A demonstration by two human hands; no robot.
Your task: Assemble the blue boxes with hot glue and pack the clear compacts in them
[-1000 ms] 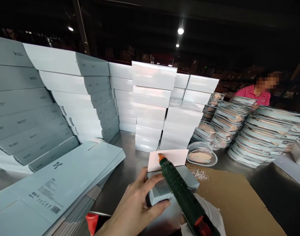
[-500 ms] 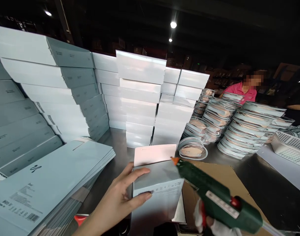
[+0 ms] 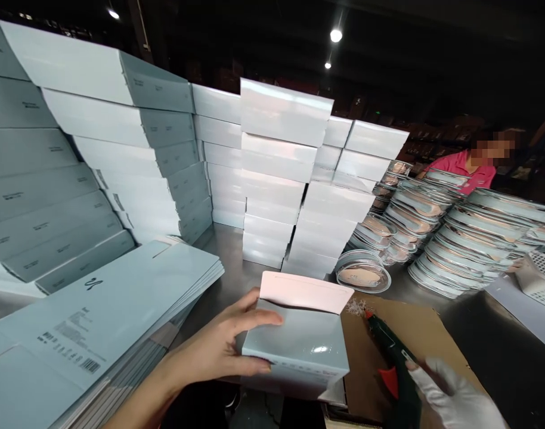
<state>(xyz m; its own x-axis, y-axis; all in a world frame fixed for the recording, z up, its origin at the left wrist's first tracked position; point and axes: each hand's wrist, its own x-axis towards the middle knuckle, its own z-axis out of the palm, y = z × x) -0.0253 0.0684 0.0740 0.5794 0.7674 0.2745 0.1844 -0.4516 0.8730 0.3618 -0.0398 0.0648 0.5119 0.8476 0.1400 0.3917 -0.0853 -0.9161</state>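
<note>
A small pale blue box (image 3: 299,345) is gripped by the bare left hand (image 3: 219,351), with the thumb on its upper edge and the fingers curled under its left side. The box is held just above the near edge of the desk (image 3: 230,280), to the left of a brown cardboard sheet (image 3: 415,333). Its pink flap (image 3: 303,292) stands open and points up and away from the person, probably so that the inner side is kept free. The long axis of the box appears to run from the person toward the far stacks, but only the front end is clearly seen.

A green glue gun (image 3: 391,351) is held by the gloved right hand (image 3: 451,396), which is closed around its rear part. The gun is laid low over the cardboard sheet, to the right of the box, apparently so that drips are caught there. Its long axis runs from lower right to upper left, and the tip points toward the flap, near some white crumbs.

Behind the box, stacks of white boxes (image 3: 281,179) are piled. Left of the box, flat blue sheets (image 3: 102,322) are stacked, and right of it, trays (image 3: 455,250) are piled before another person in a pink shirt (image 3: 469,173).
</note>
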